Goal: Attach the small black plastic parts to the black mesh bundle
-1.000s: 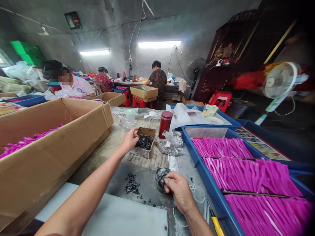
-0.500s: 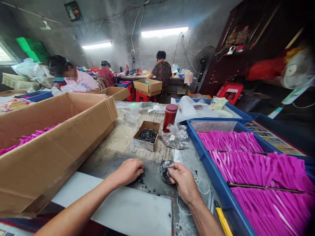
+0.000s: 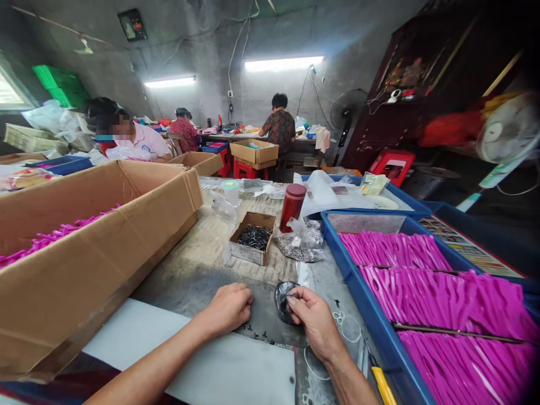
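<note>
Black and crinkled, a round bundle (image 3: 282, 302) is sitting on the dark mat (image 3: 181, 289) at the near middle of the table, and from my distant seat I am watching the right hand (image 3: 313, 316) pinching its right side between thumb and fingers. The left hand (image 3: 230, 308) is curling low over the mat, left of the bundle and apart from it, its fingers drawn together; I am not managing to tell whether it is holding anything. Just nearer than its fingers, a few small black pieces (image 3: 256, 336) are lying along the edge of a white board (image 3: 236, 365). Right of the right hand, a white cord (image 3: 350, 341) is looping over the table, and a yellow-handled tool (image 3: 383, 385) is lying nearer. Farther off, a small cardboard box (image 3: 247, 254) is holding a dark heap, a red canister (image 3: 292, 208) is standing to its right, and a clear bag (image 3: 300, 244) of metallic bits is slumping nearer than the canister. Along the right, a blue tray (image 3: 343, 271) is holding rows of magenta strips (image 3: 413, 289); along the left, a large cardboard box (image 3: 105, 247) is holding more magenta pieces (image 3: 54, 233). At the far side, I am seeing three other people (image 3: 280, 129).
</note>
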`<state>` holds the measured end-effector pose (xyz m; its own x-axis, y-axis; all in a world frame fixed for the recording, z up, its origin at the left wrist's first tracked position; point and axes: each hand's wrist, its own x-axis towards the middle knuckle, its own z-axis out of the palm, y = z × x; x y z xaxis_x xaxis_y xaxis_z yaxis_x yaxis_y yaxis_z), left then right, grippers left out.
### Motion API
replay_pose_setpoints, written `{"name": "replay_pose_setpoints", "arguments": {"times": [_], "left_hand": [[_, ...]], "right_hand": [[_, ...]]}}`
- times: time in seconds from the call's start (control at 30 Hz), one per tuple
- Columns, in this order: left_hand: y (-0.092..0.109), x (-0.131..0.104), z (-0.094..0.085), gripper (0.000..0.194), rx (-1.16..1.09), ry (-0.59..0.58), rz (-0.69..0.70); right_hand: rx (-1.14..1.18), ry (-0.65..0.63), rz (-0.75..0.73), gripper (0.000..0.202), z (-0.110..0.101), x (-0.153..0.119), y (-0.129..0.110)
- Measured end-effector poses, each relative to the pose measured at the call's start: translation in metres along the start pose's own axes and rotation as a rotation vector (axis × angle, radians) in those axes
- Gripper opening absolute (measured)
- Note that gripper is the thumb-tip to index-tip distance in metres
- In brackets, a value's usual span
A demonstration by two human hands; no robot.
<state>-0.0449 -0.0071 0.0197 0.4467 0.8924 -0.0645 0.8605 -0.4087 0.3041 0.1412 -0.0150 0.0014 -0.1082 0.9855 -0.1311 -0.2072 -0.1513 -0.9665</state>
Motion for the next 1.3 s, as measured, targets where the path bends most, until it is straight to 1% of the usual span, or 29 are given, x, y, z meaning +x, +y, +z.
{"name": "replay_pose_setpoints", "arguments": {"times": [0.07, 0.17, 0.23, 0.3, 0.37, 0.5, 0.6, 0.83, 1.03, 1.17, 1.3], "left_hand": [[0.001, 0.000, 0.000, 0.019, -0.118, 0.056, -0.009], [0.005, 0.004, 0.000, 0.016, -0.378, 0.134, -0.055], [0.009, 0.009, 0.001, 0.012, -0.540, 0.169, -0.071], [0.013, 0.014, 0.002, 0.010, -0.670, 0.196, -0.058], [0.018, 0.019, 0.005, 0.009, -0.782, 0.199, -0.032], [0.028, 0.027, 0.011, 0.008, -0.988, 0.157, 0.016], [0.030, 0.030, 0.014, 0.005, -1.125, 0.145, 0.033], [0.027, 0.027, 0.016, 0.011, -1.273, 0.117, 0.040], [0.027, 0.027, 0.025, 0.020, -1.511, 0.064, 0.057], [0.026, 0.027, 0.027, 0.023, -1.565, 0.048, 0.043], [0.026, 0.027, 0.027, 0.025, -1.581, 0.035, 0.034]], "right_hand": [[-0.004, 0.002, 0.007, 0.022, 0.000, 0.000, -0.001], [-0.005, 0.002, 0.012, 0.020, 0.001, -0.001, -0.002], [0.002, 0.006, 0.015, 0.020, 0.001, -0.001, -0.002], [0.012, 0.010, 0.019, 0.019, 0.000, -0.001, -0.002], [0.014, 0.004, 0.016, 0.019, 0.000, -0.001, -0.003], [-0.025, -0.028, -0.010, 0.016, -0.002, -0.001, -0.004], [-0.048, -0.053, -0.015, 0.016, -0.003, -0.001, -0.002], [-0.005, -0.064, -0.042, 0.016, -0.001, 0.000, 0.003], [0.015, -0.073, -0.051, 0.014, 0.003, -0.003, -0.001], [0.011, -0.082, -0.055, 0.013, 0.004, -0.003, -0.003], [-0.006, -0.090, -0.063, 0.012, 0.002, -0.003, 0.000]]}}
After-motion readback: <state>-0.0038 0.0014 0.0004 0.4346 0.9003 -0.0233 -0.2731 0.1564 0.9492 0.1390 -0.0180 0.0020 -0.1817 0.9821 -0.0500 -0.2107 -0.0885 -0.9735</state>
